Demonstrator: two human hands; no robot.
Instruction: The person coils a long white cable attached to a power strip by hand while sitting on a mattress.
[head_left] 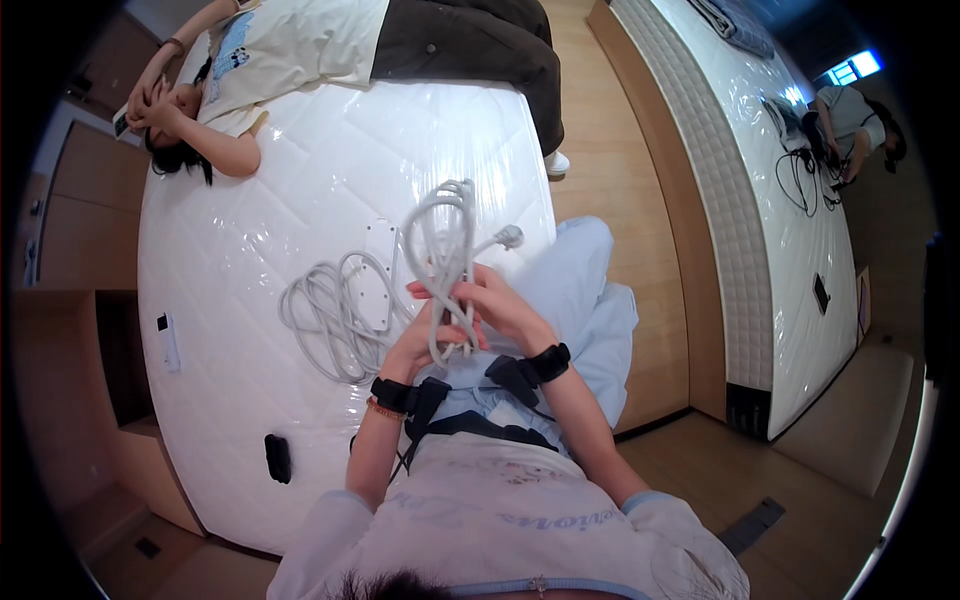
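Observation:
Before me, a pale grey extension cord (437, 225) is gathered into a long looped bundle. My right hand (500, 305) is closed round the middle of it, thumb and fingers wrapped on the strands. Lower down, my left hand (418, 345) grips the same bundle near its bottom end. The cord's grey plug (509, 237) sticks out to the right of the loops. Just left of my hands, a white power strip (374, 302) lies on the plastic-covered mattress (235, 420), beside a loose coil of pale cable (325, 325).
A person (300, 45) lies across the far end of the mattress. A black case (278, 458) and a white object (168, 343) rest on the left side. To the right, past a strip of wooden floor (600, 150), another person (855, 120) bends over black cables (797, 180) on a second mattress.

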